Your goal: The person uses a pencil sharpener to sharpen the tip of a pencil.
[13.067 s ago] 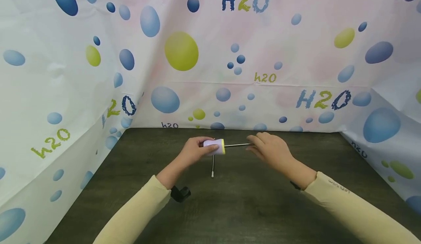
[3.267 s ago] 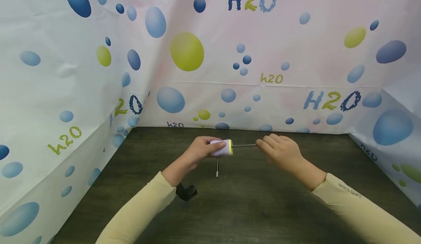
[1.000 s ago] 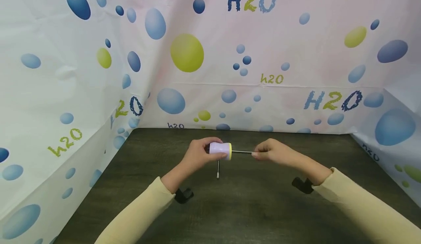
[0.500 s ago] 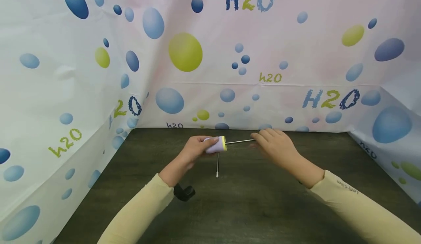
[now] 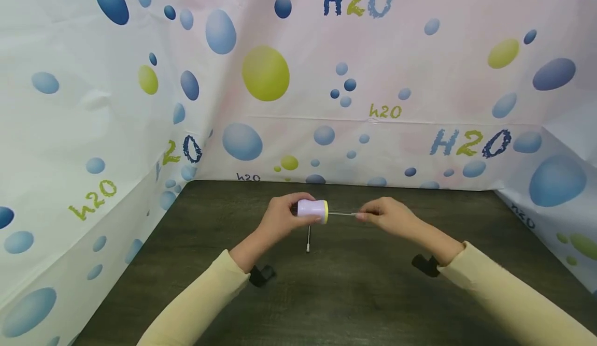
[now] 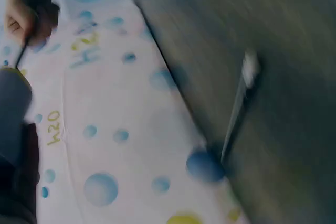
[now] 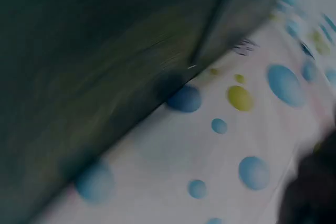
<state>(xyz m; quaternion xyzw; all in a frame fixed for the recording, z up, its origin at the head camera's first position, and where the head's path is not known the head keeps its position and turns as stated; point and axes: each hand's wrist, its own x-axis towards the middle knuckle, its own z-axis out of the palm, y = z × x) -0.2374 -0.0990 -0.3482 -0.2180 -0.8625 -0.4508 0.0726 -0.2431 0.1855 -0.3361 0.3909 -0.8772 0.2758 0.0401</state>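
Near the table's far edge, my left hand (image 5: 280, 216) holds a lilac cylinder with a yellow rim (image 5: 311, 209), thumb below and fingers over the top. A thin metal rod (image 5: 340, 213) sticks out of the yellow end towards the right. My right hand (image 5: 389, 216) pinches the rod's far end between thumb and fingers, so its tip is hidden. Below the cylinder, a second thin metal rod with a pale tip (image 5: 308, 242) lies on the table; the left wrist view shows this rod (image 6: 236, 106) blurred. Whether the first rod is fixed in the cylinder cannot be told.
The dark wooden tabletop (image 5: 345, 294) meets a white backdrop (image 5: 420, 66) printed with blue and green dots at the back and both sides. Black wrist mounts (image 5: 425, 265) hang under both wrists.
Both hands have turned since half a second ago: the right hand's back faced up, and now its thumb side shows. Similar back-and-forth turns appear earlier. The rod on the table stays put.
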